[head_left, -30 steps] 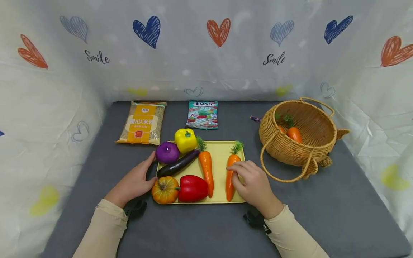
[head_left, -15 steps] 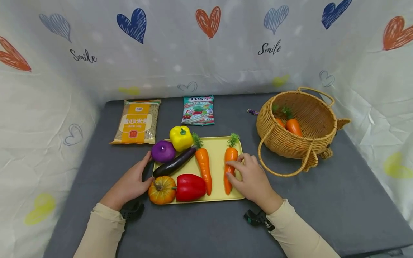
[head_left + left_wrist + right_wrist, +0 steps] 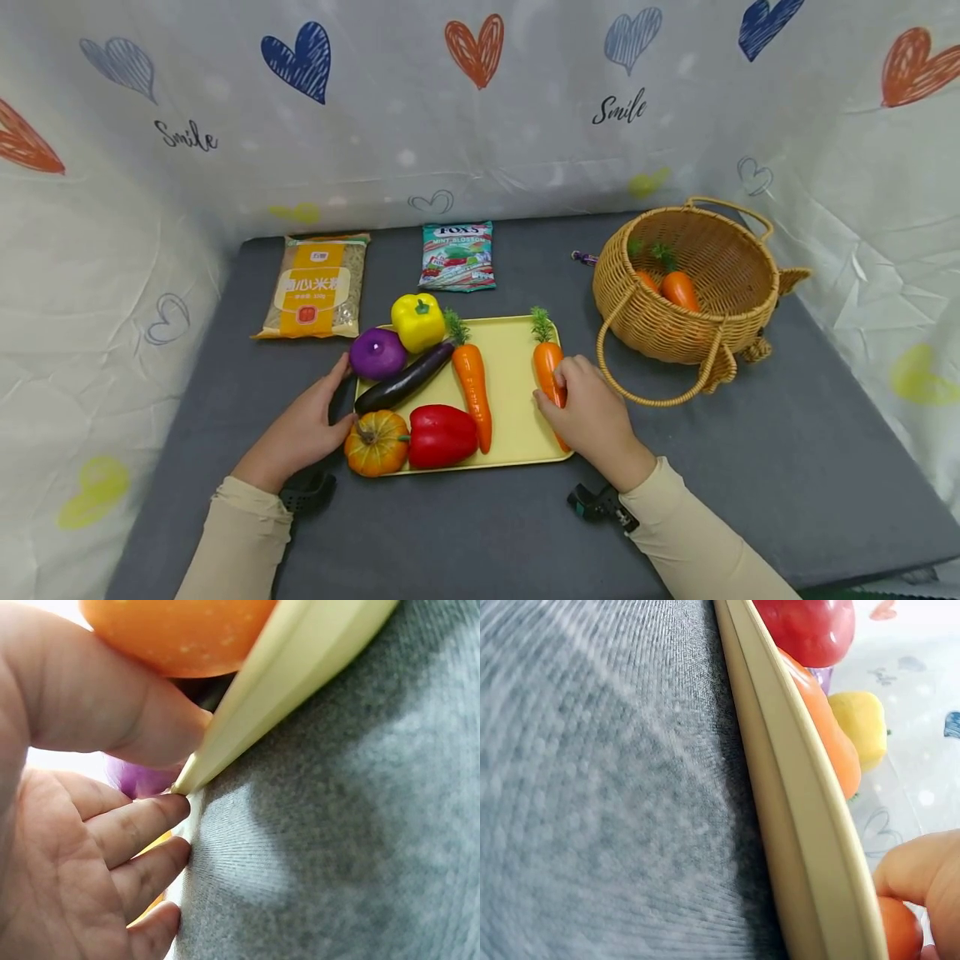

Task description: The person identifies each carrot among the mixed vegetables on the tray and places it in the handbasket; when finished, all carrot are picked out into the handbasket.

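My right hand (image 3: 596,414) pinches an orange carrot (image 3: 547,364) at the right side of the yellow tray (image 3: 517,400). Part of this carrot is hidden behind the fingers. My left hand (image 3: 303,429) rests against the tray's left edge, its thumb touching the rim (image 3: 247,712) and its fingers fairly straight. Near it are a small pumpkin (image 3: 377,444), a purple onion-like vegetable (image 3: 377,354) and a dark eggplant (image 3: 405,381). A second carrot (image 3: 472,392) lies mid-tray, beside a red bell pepper (image 3: 442,437). At the back left corner sits a yellow bell pepper (image 3: 417,323).
Right of the tray, a wicker basket (image 3: 660,333) leans towards me with carrots (image 3: 679,290) inside; its handle loop reaches close to my right hand. Behind the tray lie a grain bag (image 3: 315,287) and a Fox's candy bag (image 3: 457,257) on the grey tabletop (image 3: 450,533).
The right carrot has shifted rightwards to the tray's right edge with my right hand. My left hand stays at the left edge. The head view has shifted and tilted slightly.
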Motion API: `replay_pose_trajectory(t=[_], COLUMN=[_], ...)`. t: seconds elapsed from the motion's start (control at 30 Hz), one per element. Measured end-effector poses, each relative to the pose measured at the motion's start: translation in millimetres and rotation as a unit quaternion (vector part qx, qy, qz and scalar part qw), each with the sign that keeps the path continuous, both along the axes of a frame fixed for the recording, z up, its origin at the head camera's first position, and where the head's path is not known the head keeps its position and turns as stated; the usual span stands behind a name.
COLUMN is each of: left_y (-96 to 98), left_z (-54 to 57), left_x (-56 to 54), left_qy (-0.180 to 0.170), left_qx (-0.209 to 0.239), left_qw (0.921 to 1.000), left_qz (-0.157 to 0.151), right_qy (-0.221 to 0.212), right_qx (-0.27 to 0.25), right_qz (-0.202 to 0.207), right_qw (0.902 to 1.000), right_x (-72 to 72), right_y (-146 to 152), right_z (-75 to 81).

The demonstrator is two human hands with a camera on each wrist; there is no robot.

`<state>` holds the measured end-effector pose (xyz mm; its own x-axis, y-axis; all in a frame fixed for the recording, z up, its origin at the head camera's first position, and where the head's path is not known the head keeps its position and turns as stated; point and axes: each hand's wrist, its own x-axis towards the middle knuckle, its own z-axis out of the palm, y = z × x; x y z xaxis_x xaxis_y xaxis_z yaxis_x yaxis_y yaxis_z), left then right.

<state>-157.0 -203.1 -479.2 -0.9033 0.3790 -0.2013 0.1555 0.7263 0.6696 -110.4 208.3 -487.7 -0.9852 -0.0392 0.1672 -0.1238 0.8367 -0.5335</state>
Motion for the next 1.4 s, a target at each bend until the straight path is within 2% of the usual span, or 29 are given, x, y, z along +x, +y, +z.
replay_pose_trajectory(t=[0.17, 0.43, 0.6, 0.73, 0.87, 0.97, 1.1, 1.2, 1.3, 1.4], left_y=[0.0, 0.2, 1.2, 1.5, 1.6, 2.0, 2.2, 2.1, 1.8, 1.3], left_z=[-1.5, 0.2, 1.0, 1.2, 1.7, 2.5, 3.1, 2.6, 2.0, 1.8], left_x=[0.5, 1.3, 1.8, 2.6, 2.6, 2.3, 2.0, 1.7, 1.7, 1.6], left_qy=[0.003, 0.003, 0.001, -0.004, -0.005, -0.008, -0.01, -0.012, -0.013, -0.011], left_qx=[0.003, 0.003, 0.0, -0.005, -0.003, 0.002, 0.004, 0.006, 0.007, 0.005], left_qw=[1.0, 1.0, 0.9999, 0.9999, 0.9999, 0.9999, 0.9998, 0.9998, 0.9998, 0.9998], left_qz=[0.003, 0.007, 0.01, 0.013, 0.013, 0.014, 0.014, 0.014, 0.014, 0.014], right_qy=[-0.012, -0.027, -0.011, 0.005, 0.033, 0.076, 0.14, 0.175, 0.19, 0.184], right_qx=[-0.034, -0.013, -0.017, -0.053, -0.092, -0.109, -0.122, -0.132, -0.137, -0.148], right_qz=[-0.03, -0.03, -0.023, -0.014, 0.012, 0.038, 0.075, 0.086, 0.089, 0.101], right_qw=[0.9989, 0.9991, 0.9995, 0.9985, 0.9951, 0.9904, 0.9796, 0.972, 0.9682, 0.9664], right_x=[-0.4, 0.7, 2.1, 3.2, 4.7, 5.9, 7.6, 8.2, 7.2, 5.6], right_y=[-0.4, -0.9, -1.2, -0.9, -0.7, -0.7, -0.6, -0.2, 0.4, 0.6], right_z=[0.0, 1.9, 0.6, 0.3, 0.5, 0.1, -0.8, -1.8, -2.7, -4.2])
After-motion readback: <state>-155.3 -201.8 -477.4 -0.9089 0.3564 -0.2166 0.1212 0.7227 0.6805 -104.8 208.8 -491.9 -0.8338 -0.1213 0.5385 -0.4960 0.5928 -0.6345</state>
